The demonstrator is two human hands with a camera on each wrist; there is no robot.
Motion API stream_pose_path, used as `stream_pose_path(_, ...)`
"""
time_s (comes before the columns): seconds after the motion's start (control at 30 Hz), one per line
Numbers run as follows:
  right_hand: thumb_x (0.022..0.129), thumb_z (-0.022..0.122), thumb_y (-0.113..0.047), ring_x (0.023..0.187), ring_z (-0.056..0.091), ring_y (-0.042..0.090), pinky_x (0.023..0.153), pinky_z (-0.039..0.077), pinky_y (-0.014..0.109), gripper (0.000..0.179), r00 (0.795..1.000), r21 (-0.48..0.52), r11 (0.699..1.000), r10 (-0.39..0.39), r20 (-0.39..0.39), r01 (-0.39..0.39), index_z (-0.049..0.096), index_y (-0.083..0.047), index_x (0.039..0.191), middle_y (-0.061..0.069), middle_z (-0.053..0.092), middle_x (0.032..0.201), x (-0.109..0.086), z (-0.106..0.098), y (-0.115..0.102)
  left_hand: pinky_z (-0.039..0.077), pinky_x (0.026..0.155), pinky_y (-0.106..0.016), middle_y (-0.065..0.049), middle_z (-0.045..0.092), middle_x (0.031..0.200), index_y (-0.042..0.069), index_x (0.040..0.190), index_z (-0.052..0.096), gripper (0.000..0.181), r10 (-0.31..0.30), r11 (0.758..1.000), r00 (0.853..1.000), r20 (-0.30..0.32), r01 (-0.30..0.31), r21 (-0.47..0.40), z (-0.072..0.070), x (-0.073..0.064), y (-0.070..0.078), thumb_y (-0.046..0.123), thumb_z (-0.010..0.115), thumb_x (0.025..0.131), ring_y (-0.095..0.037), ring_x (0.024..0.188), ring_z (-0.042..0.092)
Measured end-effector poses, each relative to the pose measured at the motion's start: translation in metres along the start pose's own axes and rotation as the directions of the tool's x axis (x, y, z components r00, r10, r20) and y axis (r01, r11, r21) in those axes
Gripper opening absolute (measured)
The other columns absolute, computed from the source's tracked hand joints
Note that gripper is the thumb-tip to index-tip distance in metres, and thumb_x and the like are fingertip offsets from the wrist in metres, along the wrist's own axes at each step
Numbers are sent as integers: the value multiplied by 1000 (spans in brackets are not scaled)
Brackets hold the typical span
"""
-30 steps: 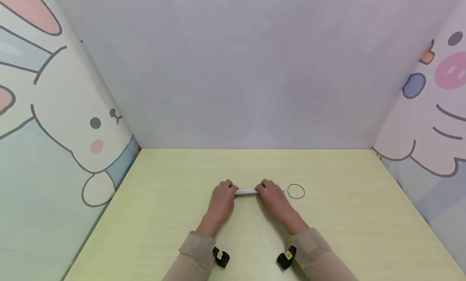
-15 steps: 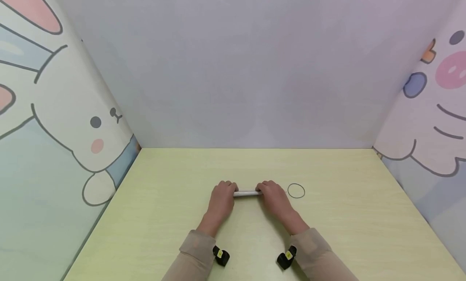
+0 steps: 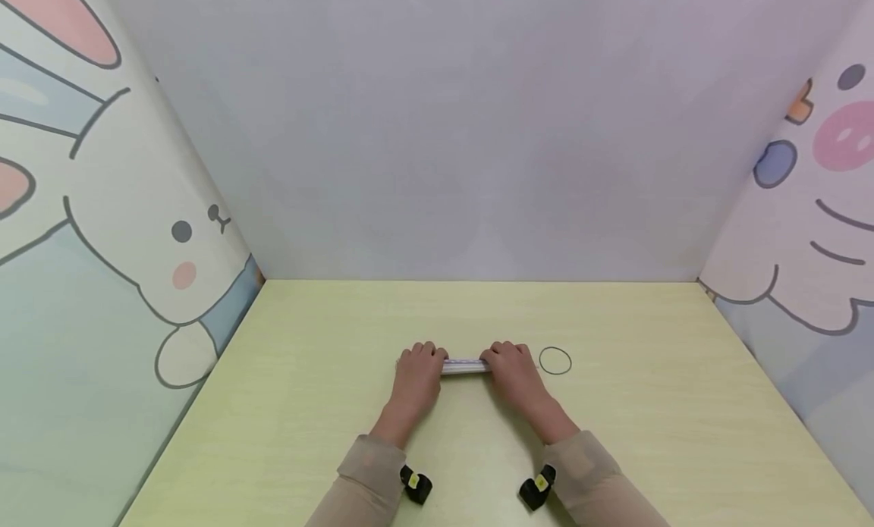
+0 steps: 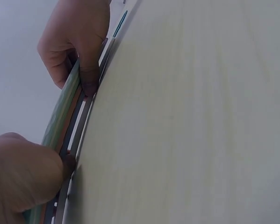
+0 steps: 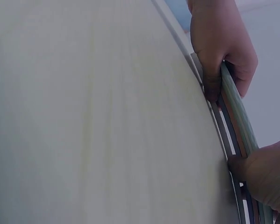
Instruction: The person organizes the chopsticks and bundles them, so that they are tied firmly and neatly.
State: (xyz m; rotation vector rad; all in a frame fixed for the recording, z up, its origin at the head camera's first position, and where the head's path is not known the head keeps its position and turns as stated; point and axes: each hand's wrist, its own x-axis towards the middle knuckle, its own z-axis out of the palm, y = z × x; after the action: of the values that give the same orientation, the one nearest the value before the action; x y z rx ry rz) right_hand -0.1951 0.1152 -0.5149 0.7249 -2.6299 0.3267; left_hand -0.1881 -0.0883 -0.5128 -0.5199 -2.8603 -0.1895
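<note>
While a dark loop point(image 3: 556, 374) lies on the bench point(image 3: 683, 375) at right, the left hand point(image 3: 418, 379) and right hand point(image 3: 517, 377) grip a bundle of strips point(image 3: 466, 367).

The head camera looks forward and down from high up, and sees the table point(image 3: 464, 315) and the back wall point(image 3: 464, 133). The left wrist camera sits low and close, facing past the left hand point(image 3: 418, 377) toward the right hand point(image 3: 515, 377). The right wrist camera looks the other way. Both share the thin bundle point(image 4: 61, 109), but they're dim, so their tilt is hard to tell.
</note>
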Motion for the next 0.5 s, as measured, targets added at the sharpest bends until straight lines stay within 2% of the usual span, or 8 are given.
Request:
stream_pose_path(0.13,83,77,1,81,60,25,78,45,45,16,1000,-42,999,0,10,0,71,-10,94,4,65,88,-1,1,1,42,77,-37,-5,60,97,9,107,67,20,11,998,1000,25,-13,58,0,-2,1,3,72,89,-23,91,54)
stream_pose_path(0.3,88,73,-2,83,59,26,81,45,47,13,1000,-67,998,-11,19,13,67,-8,98,6,65,90,-1,2,2,41,74,-36,-5,55,88,9,99,61,11,24,989,1000,13,-26,146,-4,-3,3,7,69,92,-22,82,49)
stream_pose_path(0.5,91,69,-2,78,61,26,83,46,48,17,999,-101,995,-26,19,27,60,-10,102,7,69,86,-1,0,3,41,73,-37,-5,55,86,10,101,56,12,40,984,999,10,-42,174,-10,-3,1,9,67,95,-22,80,50)
